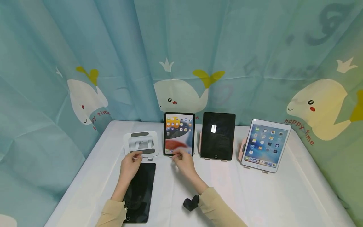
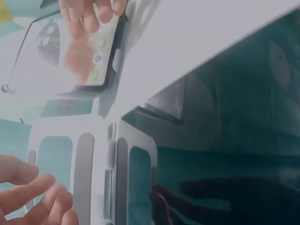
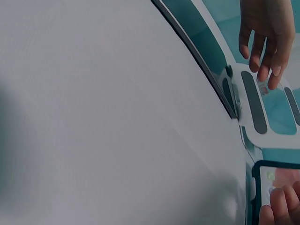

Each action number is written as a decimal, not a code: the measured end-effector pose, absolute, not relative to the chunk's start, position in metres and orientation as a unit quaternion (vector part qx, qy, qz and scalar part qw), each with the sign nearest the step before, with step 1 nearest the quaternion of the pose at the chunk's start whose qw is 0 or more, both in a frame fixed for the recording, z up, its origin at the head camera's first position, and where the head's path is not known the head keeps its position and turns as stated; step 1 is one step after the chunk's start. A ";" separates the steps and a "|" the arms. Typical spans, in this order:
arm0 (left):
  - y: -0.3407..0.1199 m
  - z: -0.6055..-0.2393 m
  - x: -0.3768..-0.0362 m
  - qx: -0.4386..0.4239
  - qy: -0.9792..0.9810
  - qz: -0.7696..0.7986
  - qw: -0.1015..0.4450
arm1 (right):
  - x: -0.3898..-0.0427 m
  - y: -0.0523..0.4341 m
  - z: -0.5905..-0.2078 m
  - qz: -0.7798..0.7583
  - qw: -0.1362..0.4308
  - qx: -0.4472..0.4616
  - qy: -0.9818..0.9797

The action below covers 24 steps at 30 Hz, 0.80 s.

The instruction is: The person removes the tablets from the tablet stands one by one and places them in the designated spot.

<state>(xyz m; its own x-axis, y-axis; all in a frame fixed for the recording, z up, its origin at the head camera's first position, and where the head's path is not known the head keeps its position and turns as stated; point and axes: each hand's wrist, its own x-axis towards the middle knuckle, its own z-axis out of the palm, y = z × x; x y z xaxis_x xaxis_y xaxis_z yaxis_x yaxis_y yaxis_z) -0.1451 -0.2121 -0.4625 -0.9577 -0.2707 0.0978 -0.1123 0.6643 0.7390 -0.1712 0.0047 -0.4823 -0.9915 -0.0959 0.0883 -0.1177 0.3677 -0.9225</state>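
Observation:
A white tablet stand (image 1: 155, 142) with grey pads stands at the back left. My left hand (image 1: 130, 165) hovers at its lower pad, fingers loosely bent and holding nothing. Under that forearm a black tablet (image 1: 143, 189) lies flat on the table, its screen dark. In the left wrist view the hand (image 2: 35, 199) is mirrored in the dark glass. A tablet with a lit home screen (image 1: 179, 130) leans upright to the right of the white stand. Close in front of its lower edge is my right hand (image 1: 185, 162), fingers relaxed and nothing gripped.
Right of the lit tablet, a dark-screened tablet (image 1: 217, 135) stands upright on a stand. Farther right, a white-framed tablet (image 1: 266, 145) leans on a pink stand (image 1: 241, 150). A whale-print curtain (image 1: 181, 37) hangs behind the white-covered table (image 1: 272, 198).

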 end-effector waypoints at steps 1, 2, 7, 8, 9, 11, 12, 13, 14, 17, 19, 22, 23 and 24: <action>-0.210 -0.462 -0.146 0.103 -0.905 -0.400 0.104 | -0.172 0.007 -0.482 0.560 0.016 0.066 -0.826; -0.208 -0.462 -0.147 0.100 -0.903 -0.404 0.105 | -0.172 0.008 -0.481 0.562 0.021 0.065 -0.824; -0.201 -0.460 -0.152 0.092 -0.899 -0.416 0.104 | -0.175 0.016 -0.477 0.564 0.042 0.052 -0.823; -0.200 -0.459 -0.153 0.091 -0.897 -0.419 0.103 | -0.176 0.018 -0.476 0.565 0.042 0.048 -0.823; -0.198 -0.459 -0.154 0.091 -0.896 -0.421 0.103 | -0.176 0.019 -0.475 0.565 0.046 0.047 -0.823; -0.195 -0.458 -0.157 0.089 -0.894 -0.427 0.103 | -0.178 0.022 -0.473 0.564 0.053 0.047 -0.823; -0.194 -0.458 -0.159 0.087 -0.893 -0.430 0.104 | -0.179 0.024 -0.473 0.564 0.055 0.047 -0.823; -0.192 -0.457 -0.161 0.084 -0.891 -0.433 0.107 | -0.179 0.025 -0.473 0.562 0.058 0.047 -0.824; -0.191 -0.457 -0.163 0.082 -0.890 -0.436 0.109 | -0.180 0.026 -0.472 0.559 0.061 0.045 -0.825; -0.187 -0.457 -0.167 0.077 -0.887 -0.441 0.115 | -0.183 0.029 -0.471 0.555 0.065 0.035 -0.828; -0.185 -0.457 -0.169 0.075 -0.885 -0.444 0.118 | -0.185 0.031 -0.469 0.553 0.069 0.027 -0.830; -0.180 -0.457 -0.174 0.073 -0.882 -0.450 0.119 | -0.188 0.034 -0.465 0.556 0.079 0.020 -0.827; -0.179 -0.456 -0.175 0.074 -0.881 -0.452 0.119 | -0.189 0.035 -0.464 0.557 0.082 0.020 -0.826; -0.178 -0.456 -0.177 0.075 -0.881 -0.453 0.117 | -0.190 0.035 -0.464 0.559 0.085 0.018 -0.825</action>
